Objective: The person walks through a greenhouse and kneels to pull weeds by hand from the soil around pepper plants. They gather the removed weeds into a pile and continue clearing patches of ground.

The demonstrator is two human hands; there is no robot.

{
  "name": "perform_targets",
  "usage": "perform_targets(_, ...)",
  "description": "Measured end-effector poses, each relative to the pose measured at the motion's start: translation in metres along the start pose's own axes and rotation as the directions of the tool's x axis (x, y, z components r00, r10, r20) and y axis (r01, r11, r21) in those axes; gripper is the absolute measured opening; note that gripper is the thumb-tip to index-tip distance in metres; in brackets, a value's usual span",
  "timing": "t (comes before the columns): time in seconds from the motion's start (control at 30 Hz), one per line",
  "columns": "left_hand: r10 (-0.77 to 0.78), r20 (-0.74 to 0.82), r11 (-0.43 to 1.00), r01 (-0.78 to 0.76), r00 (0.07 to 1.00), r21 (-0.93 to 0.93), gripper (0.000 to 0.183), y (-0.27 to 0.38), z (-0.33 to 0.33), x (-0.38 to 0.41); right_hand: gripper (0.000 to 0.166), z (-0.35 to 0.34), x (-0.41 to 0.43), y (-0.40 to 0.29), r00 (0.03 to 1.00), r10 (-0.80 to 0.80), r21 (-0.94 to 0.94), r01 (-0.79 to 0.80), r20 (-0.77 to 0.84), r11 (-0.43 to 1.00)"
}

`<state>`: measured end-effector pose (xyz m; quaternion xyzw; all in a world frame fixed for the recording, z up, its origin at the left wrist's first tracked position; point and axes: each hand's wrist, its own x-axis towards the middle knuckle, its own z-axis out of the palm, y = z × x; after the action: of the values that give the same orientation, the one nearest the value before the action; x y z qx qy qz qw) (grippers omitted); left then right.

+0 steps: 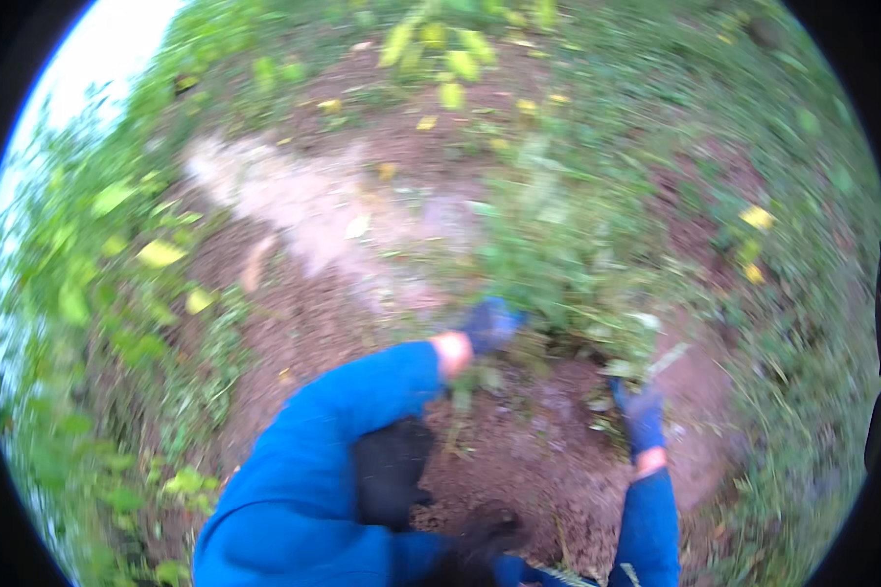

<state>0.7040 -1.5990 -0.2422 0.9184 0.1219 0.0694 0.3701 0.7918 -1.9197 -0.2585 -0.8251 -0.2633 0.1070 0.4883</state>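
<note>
My left hand (492, 324), in a blue work glove, reaches to the near left edge of a heap of green weeds (558, 271). On the right, my right hand (640, 414), gloved the same way, is at the heap's lower right side, close to some stems and pale leaves. Motion blur and foliage hide the fingers of both hands, so whether either grips any stems cannot be told. Reddish-brown soil (543, 433) lies between my two arms, below the weeds.
Pale, smooth ground (294, 191) stretches to the upper left. Leafy green plants (66, 286) stand along the left side, and grass (800, 330) covers the right. A branch with yellow-green leaves (448, 51) shows at the top. Yellow leaves are scattered about.
</note>
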Motion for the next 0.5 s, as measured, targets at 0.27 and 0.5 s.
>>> perform_targets(0.27,0.099,0.295,0.891,0.047,0.95,-0.451,0.045,0.079,0.064,-0.011,0.045,0.071,-0.005,-0.01,0.978,0.091,-0.094,-0.074,0.19,0.993)
perform_targets(0.5,-0.131,0.302,0.814,0.276,0.944,-0.512,0.049,0.048,0.084,-0.029,0.049,0.097,-0.015,-0.025,0.933,0.122,-0.25,-0.036,0.338,0.968)
